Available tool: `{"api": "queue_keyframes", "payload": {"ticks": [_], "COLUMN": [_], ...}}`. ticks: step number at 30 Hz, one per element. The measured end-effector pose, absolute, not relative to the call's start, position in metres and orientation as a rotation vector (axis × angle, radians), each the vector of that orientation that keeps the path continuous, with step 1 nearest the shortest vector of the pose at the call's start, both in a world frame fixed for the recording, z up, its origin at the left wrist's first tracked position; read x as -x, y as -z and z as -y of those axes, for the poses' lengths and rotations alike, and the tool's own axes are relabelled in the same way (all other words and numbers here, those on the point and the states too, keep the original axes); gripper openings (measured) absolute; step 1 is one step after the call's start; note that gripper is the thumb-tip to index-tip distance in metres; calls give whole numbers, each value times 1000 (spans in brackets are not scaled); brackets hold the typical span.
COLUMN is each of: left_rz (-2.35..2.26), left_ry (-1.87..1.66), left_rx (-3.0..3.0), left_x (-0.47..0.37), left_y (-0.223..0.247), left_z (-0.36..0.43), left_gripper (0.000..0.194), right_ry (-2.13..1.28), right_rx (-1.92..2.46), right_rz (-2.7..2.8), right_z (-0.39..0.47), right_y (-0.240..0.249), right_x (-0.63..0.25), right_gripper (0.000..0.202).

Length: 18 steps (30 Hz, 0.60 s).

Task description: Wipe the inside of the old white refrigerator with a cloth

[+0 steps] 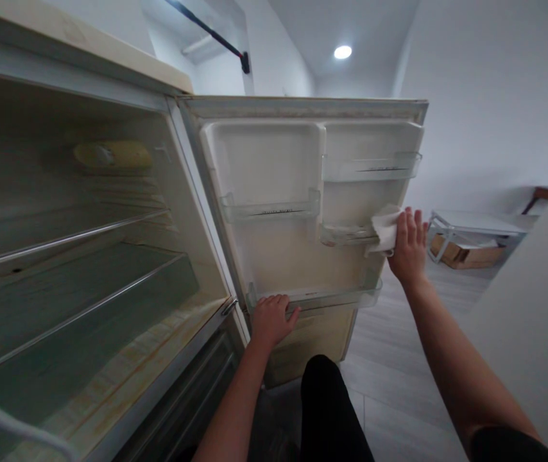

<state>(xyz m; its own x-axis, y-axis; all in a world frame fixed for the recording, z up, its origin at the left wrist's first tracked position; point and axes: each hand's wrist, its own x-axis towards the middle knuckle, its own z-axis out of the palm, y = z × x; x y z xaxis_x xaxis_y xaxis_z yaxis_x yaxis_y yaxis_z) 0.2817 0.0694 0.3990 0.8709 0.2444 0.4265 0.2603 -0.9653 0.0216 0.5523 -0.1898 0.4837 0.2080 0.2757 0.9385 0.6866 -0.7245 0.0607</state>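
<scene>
An old refrigerator stands with its door [278, 250] swung open, its inner side facing me. My right hand [409, 247] presses a crumpled white cloth [385, 230] against the door's outer edge, at the end of the middle right door shelf [346, 235]. My left hand [273, 319] rests at the left part of the low door shelf [334, 299], fingers over its front rim. Inside the stained refrigerator are glass shelves [76, 282] and a yellowish round cover [113, 155] near the top.
A white cable or hose [18, 427] crosses the lower left. My black-clad knee [329, 410] is below the door. At the right, a white low table [476, 222] stands over a cardboard box [476, 254], with a pale panel in front.
</scene>
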Motion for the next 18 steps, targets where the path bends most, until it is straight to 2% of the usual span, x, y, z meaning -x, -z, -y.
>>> {"api": "queue_keyframes", "payload": {"ticks": [5,9,13,18], "left_rz": [428,479,444,413], "left_ry": [684,620,636,678], "left_rx": [3022,3027,3051,3055], "left_x": [-282,-282,-281,-278], "left_y": [-399,-400,-400,-399], "left_z": [-68,-67,-68,-68], "left_gripper": [29,35,32,29], "right_ry": [1531,1212,950,939], "right_rx": [1925,1973,1971,1856], "right_rz": [936,1553,1796,1958], "right_z": [145,65,-9,-55], "right_y": [-444,-432,-449,-490], "right_x": [-491,-437,-425,-421], "right_gripper": [80,66,63,72]}}
